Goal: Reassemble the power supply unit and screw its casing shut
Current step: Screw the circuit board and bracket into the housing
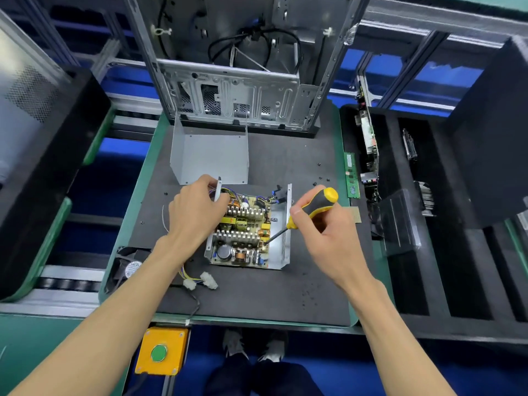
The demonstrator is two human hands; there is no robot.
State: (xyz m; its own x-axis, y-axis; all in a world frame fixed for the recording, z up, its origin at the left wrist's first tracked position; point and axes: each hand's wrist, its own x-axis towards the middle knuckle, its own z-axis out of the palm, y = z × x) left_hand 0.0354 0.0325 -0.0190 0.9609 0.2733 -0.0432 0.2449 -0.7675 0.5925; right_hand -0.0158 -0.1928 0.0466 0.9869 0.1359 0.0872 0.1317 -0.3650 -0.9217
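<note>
The open power supply base (281,247) lies mid-mat with its circuit board (243,232) exposed inside. My left hand (197,210) grips the base's left wall, fingers curled over its top edge. My right hand (323,224) holds a yellow-and-black screwdriver (314,205); its tip touches the board's right edge near a copper coil. The grey U-shaped cover (211,158) lies separate behind the base. The black fan (130,265) lies at the mat's front left, with white connectors (204,281) beside it.
An empty computer case (237,90) stands at the back of the black mat (257,295). Small screws (317,178) are scattered at the mat's right. A green RAM stick (351,175) lies on the right edge. Black foam trays (457,252) hold parts on the right. A yellow button box (161,351) hangs below.
</note>
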